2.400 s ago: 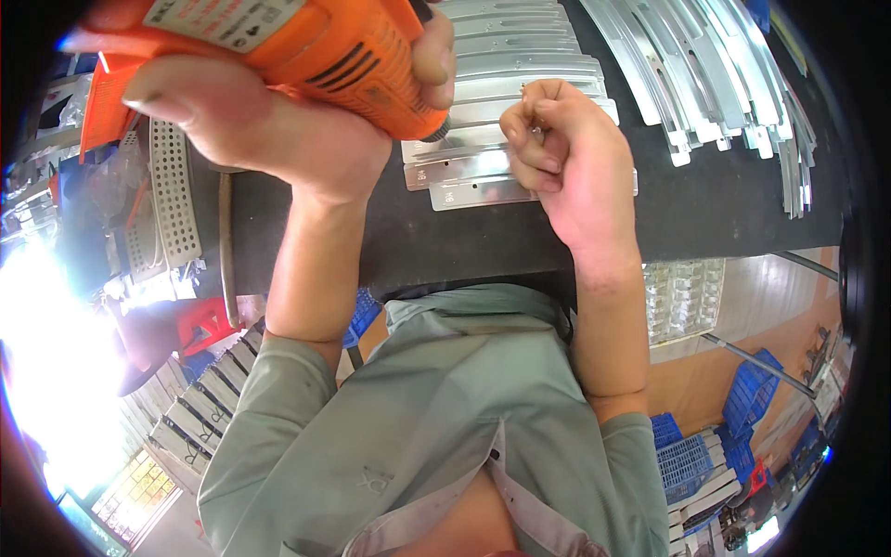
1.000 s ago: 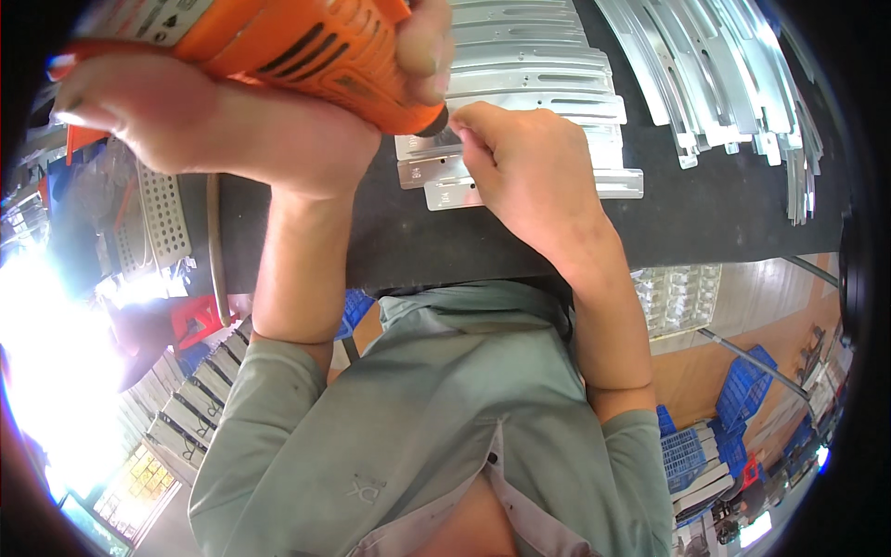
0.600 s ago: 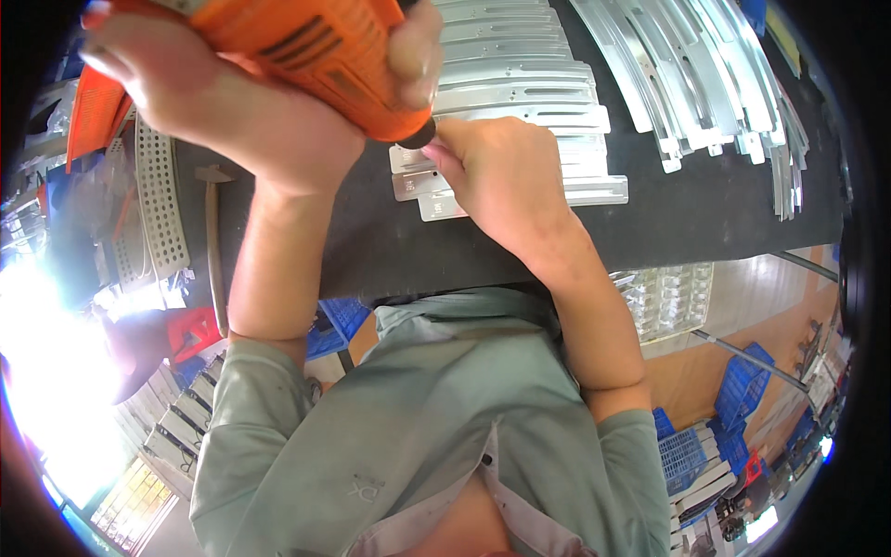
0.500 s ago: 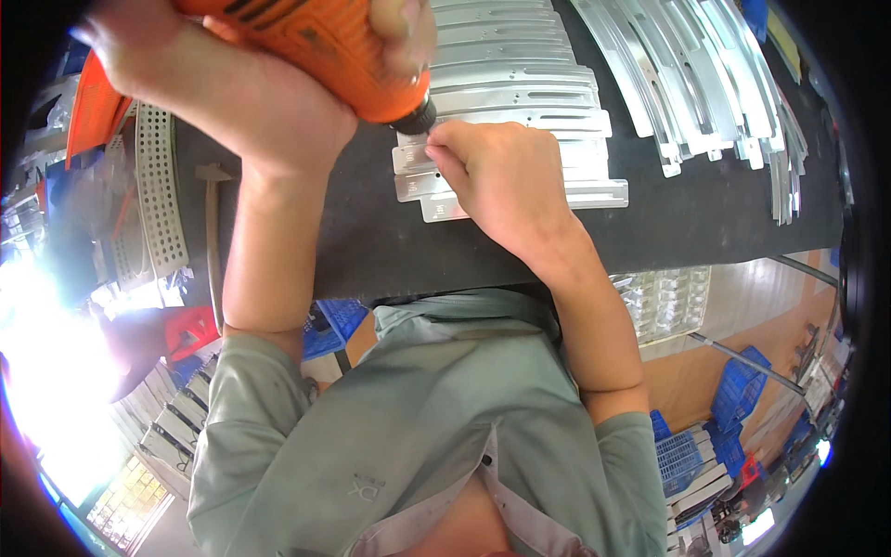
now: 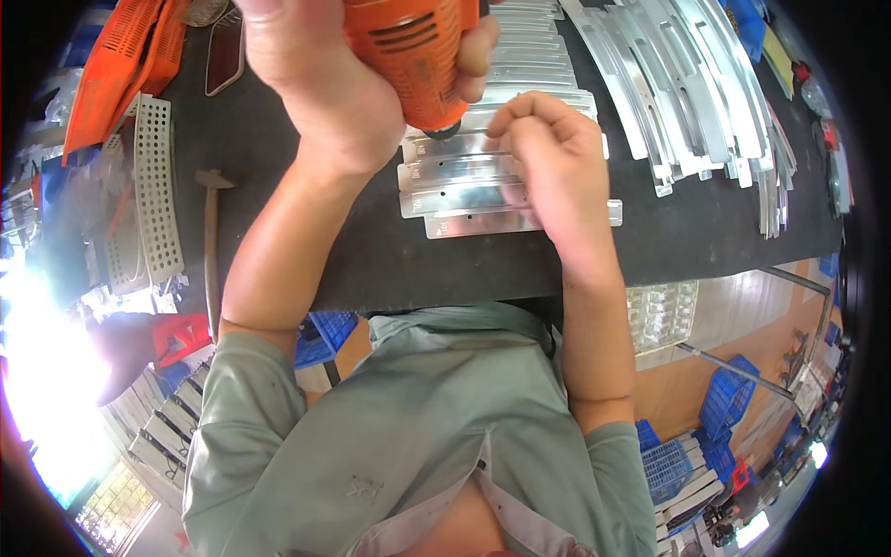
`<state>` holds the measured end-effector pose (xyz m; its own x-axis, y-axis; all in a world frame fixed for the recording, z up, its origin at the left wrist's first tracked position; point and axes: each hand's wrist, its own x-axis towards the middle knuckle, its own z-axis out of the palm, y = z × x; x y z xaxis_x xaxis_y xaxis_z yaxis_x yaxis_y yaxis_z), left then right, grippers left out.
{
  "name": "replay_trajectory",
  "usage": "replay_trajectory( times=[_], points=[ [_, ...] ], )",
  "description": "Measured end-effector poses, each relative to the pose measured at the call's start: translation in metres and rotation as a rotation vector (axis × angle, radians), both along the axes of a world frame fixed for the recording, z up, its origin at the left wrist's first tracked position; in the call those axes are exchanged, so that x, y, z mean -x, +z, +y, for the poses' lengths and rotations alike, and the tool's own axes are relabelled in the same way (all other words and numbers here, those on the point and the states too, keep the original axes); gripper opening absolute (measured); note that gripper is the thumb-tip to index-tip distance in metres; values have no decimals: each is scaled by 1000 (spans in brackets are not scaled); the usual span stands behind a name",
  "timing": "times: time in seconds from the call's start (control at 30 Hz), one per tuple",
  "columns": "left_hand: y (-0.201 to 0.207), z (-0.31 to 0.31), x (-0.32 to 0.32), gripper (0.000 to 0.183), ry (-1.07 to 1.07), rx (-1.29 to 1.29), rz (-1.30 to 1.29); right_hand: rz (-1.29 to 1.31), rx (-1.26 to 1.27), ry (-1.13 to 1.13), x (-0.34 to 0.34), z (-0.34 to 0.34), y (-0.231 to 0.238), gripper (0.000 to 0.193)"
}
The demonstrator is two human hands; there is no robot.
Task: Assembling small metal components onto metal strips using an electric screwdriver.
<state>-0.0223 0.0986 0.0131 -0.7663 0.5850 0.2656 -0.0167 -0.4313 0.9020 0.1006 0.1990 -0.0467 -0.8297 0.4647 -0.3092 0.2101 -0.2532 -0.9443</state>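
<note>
My left hand (image 5: 339, 107) is wrapped round the handle of an orange power drill (image 5: 408, 60). The drill's dark nose points down over a row of silver metal rails (image 5: 464, 198) laid side by side on the black-topped table (image 5: 371, 265). Just to the right of that nose, above the near rails, hovers my right hand (image 5: 564, 172) with its fingers curled in. Anything small between those fingertips is hidden from me. The rails have slots and small holes, and the nearest ones lie staggered at their ends.
More long metal rails (image 5: 687, 93) lie fanned in a pile at the right. Over on the left are a hammer (image 5: 212, 223), a perforated pale tray (image 5: 158, 186) and orange baskets (image 5: 116, 70). Blue crates (image 5: 727, 399) stand on the floor at the lower right.
My left hand and the drill have shifted right and slightly nearer. The right hand has moved right, away from the drill's nose. The view has shifted a little.
</note>
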Motion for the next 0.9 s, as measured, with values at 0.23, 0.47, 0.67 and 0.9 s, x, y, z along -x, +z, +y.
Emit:
replay_trajectory(
  times=[0.23, 0.47, 0.67, 0.9],
  points=[
    [8, 1, -8, 121, 37, -49, 131, 19, -1008, 160, 3, -5, -32, 15],
    [18, 1, -18, 131, -6, -15, -493, 0, -952, 206, 1, -9, -27, 17],
    [17, -2, -17, 136, -51, -63, -171, 3, -989, 204, 2, -6, -31, 17],
    [14, 2, -16, 134, -98, -89, -181, 20, -961, 190, 1, -5, -32, 15]
  ],
)
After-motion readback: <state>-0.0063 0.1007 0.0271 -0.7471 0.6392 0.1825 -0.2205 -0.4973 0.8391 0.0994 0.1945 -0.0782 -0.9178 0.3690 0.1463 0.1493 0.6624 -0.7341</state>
